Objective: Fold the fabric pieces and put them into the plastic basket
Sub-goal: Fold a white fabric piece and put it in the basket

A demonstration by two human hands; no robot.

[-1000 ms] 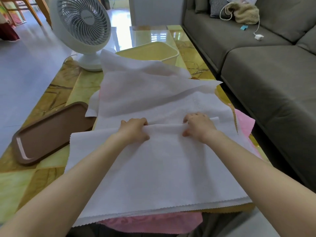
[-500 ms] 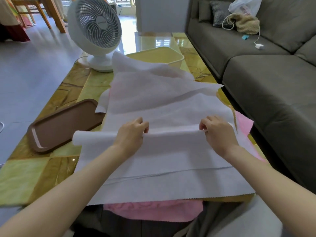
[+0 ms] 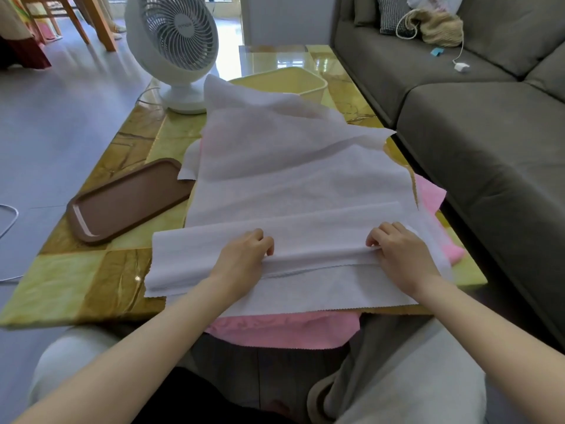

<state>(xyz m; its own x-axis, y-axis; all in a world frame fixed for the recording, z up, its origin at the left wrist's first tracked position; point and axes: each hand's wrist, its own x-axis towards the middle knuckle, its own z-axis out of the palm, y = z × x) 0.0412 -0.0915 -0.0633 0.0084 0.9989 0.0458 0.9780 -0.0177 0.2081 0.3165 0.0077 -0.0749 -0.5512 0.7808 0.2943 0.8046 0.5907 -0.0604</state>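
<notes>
- Left hand (image 3: 244, 255) and right hand (image 3: 397, 255), fingers curled, each pinch the fold of the top white piece (image 3: 305, 237), well apart along it; the piece lies doubled over near the table's (image 3: 76, 280) near edge.
- Beneath and beyond it, more white pieces (image 3: 275, 148) spread loosely toward the far end; a pink piece (image 3: 281, 328) lies under the stack and hangs off the near and right edges.
- The plastic basket (image 3: 318, 90) stands toward the far end, partly hidden behind a raised white corner; its contents cannot be told.
- A brown tray (image 3: 122, 203) lies by the left edge; a white fan (image 3: 171, 35) stands near the far left corner.
- Likely trouble: the thin cloth may slip on the sheets below, so the halves land askew; a hard pull could drag the lower pieces, or the overhanging pink one, off the near edge; the unheld left end may sag open; the fan, if running, could lift loose corners.
</notes>
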